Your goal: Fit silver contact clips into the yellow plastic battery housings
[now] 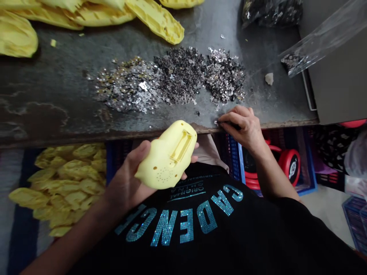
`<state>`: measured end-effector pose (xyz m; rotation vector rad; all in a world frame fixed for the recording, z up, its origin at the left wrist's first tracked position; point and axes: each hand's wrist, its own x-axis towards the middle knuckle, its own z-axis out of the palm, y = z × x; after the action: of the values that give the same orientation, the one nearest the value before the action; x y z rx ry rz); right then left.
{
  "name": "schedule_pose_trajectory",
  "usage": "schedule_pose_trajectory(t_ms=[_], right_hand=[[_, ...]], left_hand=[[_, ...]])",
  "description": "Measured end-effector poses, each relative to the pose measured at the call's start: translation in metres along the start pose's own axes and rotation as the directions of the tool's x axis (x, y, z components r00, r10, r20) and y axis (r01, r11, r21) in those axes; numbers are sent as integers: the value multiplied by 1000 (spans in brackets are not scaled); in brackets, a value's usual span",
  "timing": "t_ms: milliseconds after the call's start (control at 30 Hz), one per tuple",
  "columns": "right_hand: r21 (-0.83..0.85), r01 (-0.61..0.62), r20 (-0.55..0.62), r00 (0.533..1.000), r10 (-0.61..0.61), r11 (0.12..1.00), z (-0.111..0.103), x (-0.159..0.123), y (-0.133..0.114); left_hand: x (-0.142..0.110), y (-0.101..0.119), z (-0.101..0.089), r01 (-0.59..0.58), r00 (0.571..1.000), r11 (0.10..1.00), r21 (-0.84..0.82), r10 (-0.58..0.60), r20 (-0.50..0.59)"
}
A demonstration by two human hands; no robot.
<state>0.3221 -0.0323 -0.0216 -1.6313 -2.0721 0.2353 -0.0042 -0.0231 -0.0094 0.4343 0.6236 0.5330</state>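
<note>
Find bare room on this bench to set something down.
The bench left of the metal piles, below the yellow shells, looks mostly bare, though stained. A smaller patch around a whitish lump lies between the rightmost pile and the clear bag. The piles crowd the middle; shells, the back left.

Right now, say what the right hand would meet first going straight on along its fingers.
Past the metal piece at the right hand, probably a loose dark bit or the middle metal pile; depth is unclear.
</note>
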Motion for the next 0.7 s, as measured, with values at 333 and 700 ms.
schedule_pose_trajectory(t_ms=[333, 700], right_hand=[[317, 327, -161, 944, -289, 890, -3, 22, -62], [124, 457, -139, 887, -441, 881, -7, 31, -81]], left_hand=[[3, -4, 2, 51, 995, 983, -177, -34, 94], [-7, -2, 2, 59, 991, 984, -166, -37, 130]])
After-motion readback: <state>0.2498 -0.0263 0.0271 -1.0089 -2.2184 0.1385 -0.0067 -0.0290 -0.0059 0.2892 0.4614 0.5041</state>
